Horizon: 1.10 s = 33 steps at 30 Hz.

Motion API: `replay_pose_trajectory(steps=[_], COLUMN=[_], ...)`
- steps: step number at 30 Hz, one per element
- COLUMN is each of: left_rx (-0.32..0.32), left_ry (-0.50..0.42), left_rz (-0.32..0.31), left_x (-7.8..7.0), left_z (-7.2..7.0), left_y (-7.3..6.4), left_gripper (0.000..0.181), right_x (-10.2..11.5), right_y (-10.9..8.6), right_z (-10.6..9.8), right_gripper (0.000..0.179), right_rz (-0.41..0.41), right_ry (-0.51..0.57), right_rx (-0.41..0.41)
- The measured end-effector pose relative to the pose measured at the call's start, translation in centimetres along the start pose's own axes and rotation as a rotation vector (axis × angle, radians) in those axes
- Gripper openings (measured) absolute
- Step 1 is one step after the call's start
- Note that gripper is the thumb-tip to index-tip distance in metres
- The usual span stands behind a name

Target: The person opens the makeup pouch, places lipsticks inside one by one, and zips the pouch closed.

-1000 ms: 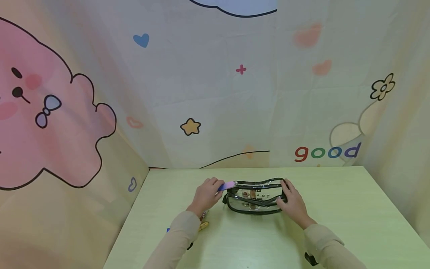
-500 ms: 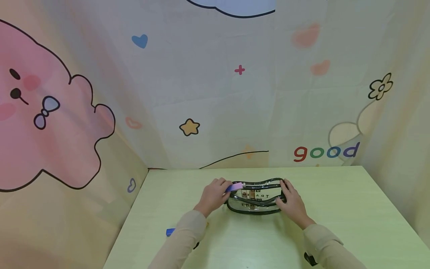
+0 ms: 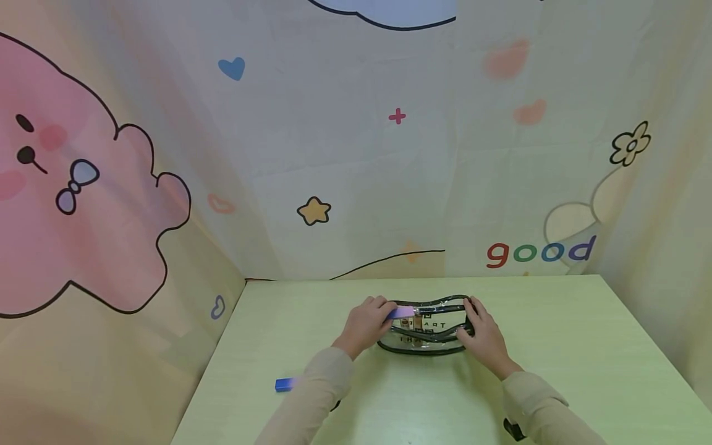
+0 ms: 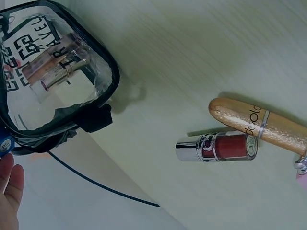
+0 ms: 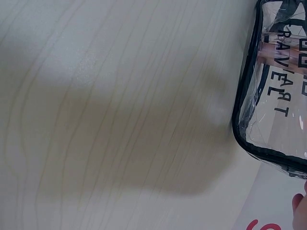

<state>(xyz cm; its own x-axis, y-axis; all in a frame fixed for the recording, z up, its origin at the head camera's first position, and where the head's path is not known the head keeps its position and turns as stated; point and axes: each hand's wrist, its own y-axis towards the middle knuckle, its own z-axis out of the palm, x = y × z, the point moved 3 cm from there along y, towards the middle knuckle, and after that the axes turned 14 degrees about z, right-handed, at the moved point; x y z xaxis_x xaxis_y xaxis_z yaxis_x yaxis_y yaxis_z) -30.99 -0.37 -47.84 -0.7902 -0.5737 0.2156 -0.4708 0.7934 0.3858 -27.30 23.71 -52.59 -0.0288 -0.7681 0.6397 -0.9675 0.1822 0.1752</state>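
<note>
My left hand [image 3: 364, 324] pinches a blue-to-pink cosmetic tube [image 3: 403, 312] with a silver end, held level over the top opening of a clear travel pouch [image 3: 423, 353] with black trim. In the left wrist view only the tube's round blue end [image 4: 6, 144] shows by the fingertips. My right hand [image 3: 484, 334] grips the pouch's right end, thumb in front and fingers at the upper edge. Through the clear plastic, a pinkish-brown tube [image 4: 48, 62] and a slim clear tube [image 4: 60, 75] lie inside the pouch. The right wrist view catches just the pouch's corner [image 5: 242, 103].
A red lip gloss [image 4: 230, 146] with a silver cap lies against a gold tube [image 4: 259, 122] on the table. Another blue-to-pink item [image 3: 285, 384] lies partly under the left sleeve. The patterned curtain [image 3: 356, 185] rises behind the table's back edge.
My left hand has moved right, carrying the cosmetic tube from the pouch's left end to over its opening. The right hand and the pouch stay in place.
</note>
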Motion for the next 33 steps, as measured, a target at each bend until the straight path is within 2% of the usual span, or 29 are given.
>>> replay_pose_trajectory(steps=[18,33], left_rx=[0.052,0.081], left_ry=[0.021,0.101], left_rz=[0.005,0.034], left_x=[-1.3,-2.6], left_z=[0.2,0.5], left_y=[1.5,2.8], left_gripper=[0.020,0.020], right_x=[0.0,0.1], right_y=[0.0,0.0], right_z=[0.1,0.0], right_gripper=[0.064,0.064], right_rz=[0.009,0.016], right_ry=[-0.007,-0.018], right_rx=[0.006,0.019])
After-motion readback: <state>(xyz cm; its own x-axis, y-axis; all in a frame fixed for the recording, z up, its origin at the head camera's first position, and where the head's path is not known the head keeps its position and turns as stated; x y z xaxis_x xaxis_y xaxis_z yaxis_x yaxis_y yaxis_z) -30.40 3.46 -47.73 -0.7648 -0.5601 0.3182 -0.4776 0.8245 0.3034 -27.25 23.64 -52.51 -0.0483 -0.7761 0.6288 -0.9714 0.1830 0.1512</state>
